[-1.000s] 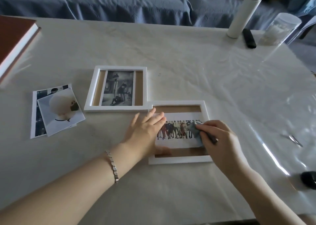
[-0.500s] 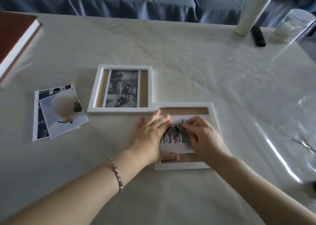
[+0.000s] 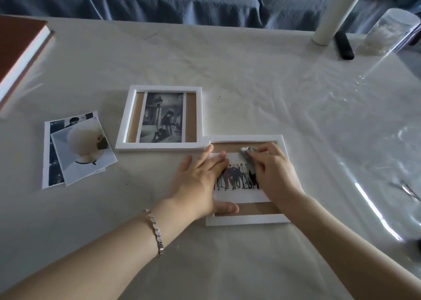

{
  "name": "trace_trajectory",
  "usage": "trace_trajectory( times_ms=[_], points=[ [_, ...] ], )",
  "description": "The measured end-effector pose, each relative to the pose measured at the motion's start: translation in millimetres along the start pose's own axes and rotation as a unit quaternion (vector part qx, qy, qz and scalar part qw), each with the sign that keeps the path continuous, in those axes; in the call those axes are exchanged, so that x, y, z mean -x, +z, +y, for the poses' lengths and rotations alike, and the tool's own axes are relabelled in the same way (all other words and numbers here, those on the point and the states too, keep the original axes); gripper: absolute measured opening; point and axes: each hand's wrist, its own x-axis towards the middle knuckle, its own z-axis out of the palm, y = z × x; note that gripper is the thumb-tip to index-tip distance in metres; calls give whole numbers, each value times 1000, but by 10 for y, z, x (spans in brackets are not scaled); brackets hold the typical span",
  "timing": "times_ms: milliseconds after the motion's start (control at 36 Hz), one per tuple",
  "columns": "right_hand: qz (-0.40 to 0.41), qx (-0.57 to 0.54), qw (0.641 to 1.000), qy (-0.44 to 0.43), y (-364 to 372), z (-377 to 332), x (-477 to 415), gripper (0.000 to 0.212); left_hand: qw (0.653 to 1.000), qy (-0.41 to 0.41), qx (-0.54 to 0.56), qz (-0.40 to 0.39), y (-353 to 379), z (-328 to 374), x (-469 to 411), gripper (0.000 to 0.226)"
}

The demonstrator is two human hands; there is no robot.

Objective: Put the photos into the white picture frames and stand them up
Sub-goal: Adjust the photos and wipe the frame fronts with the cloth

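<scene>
Two white picture frames lie flat on the table. The far frame (image 3: 159, 148) holds a black-and-white photo (image 3: 162, 117). The near frame (image 3: 247, 218) holds a photo of a row of people (image 3: 237, 181). My left hand (image 3: 200, 181) lies flat on that frame's left side, fingers straight, thumb on the lower edge. My right hand (image 3: 273, 174) grips a small grey cloth (image 3: 248, 156) and presses it on the frame's front near the top right of the photo. Two loose photos (image 3: 79, 149) lie stacked at the left.
A brown book (image 3: 18, 56) lies at the far left edge. At the back right stand a white cylinder (image 3: 335, 15), a black remote (image 3: 344, 45) and a clear glass jar (image 3: 387, 33). A small metal tool (image 3: 407, 190) lies at the right. A blue sofa runs behind the table.
My right hand slid the grey cloth from the right side of the near frame to its middle, then up toward the top. My left hand stayed flat on the frame.
</scene>
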Motion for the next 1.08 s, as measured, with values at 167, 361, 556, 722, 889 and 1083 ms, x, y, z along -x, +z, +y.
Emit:
trace_trajectory(
  times_ms=[167, 361, 556, 722, 889, 1083],
  points=[
    [-11, 1, 1000, -26, 152, -83, -86, 25, 1000, -9, 1, -8, -4, 2, -15, 101],
    [-56, 16, 995, -83, 85, -144, -158, 27, 1000, -15, 0, -3, -13, 9, -22, 101],
    [-46, 93, 994, -27, -145, 18, -62, 33, 1000, -3, 4, 7, -12, -13, -16, 102],
    [-56, 176, 983, -1, -145, 87, 11, 36, 1000, -3, -4, 8, -14, -8, -16, 104],
    [-26, 156, 984, -76, -224, 147, 325, 31, 1000, -6, 0, 5, 14, -14, -36, 100],
    [-77, 127, 985, -91, -314, 223, 704, 32, 1000, 3, -11, -5, 16, -38, -55, 94]
  ],
)
